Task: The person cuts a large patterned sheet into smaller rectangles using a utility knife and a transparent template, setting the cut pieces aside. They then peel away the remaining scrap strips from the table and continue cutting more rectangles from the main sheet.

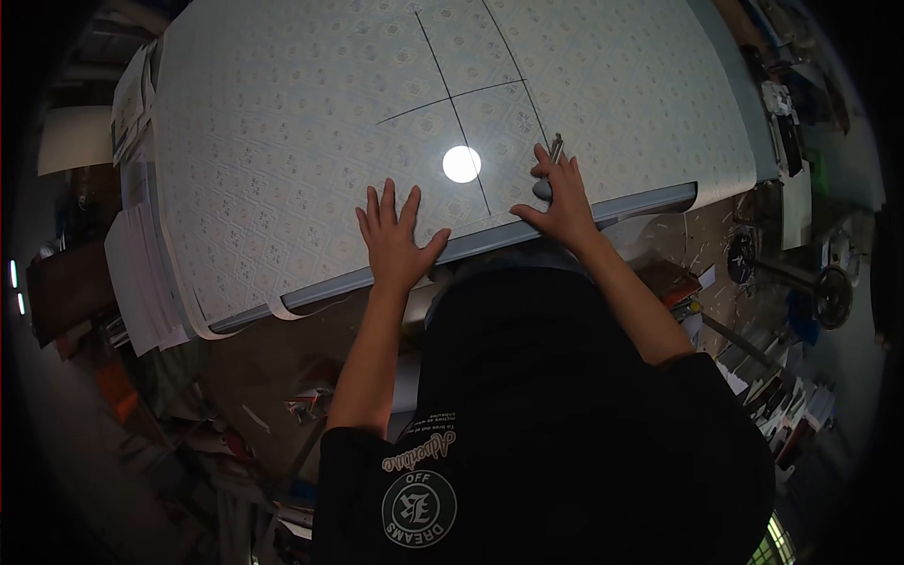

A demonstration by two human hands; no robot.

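A pale patterned sheet (282, 169) covers the table, with dark straight lines drawn on it and a bright white round spot (461, 164) near the lines. My left hand (399, 239) lies with fingers spread on the sheet near the front edge, left of the spot. Right of the spot, my right hand (565, 205) rests on the sheet, its thumb and fingers apart. Beside its fingers are a small metal tool (556, 149) and a grey rounded object (542, 189), both partly covered by the hand; whether they are one piece I cannot tell.
The table's grey front edge (348, 284) runs just before my body. Stacked papers (141, 273) hang at the left side. A round metal stand (832, 297) and piled papers (800, 414) are at the right. Scraps lie on the floor (282, 367).
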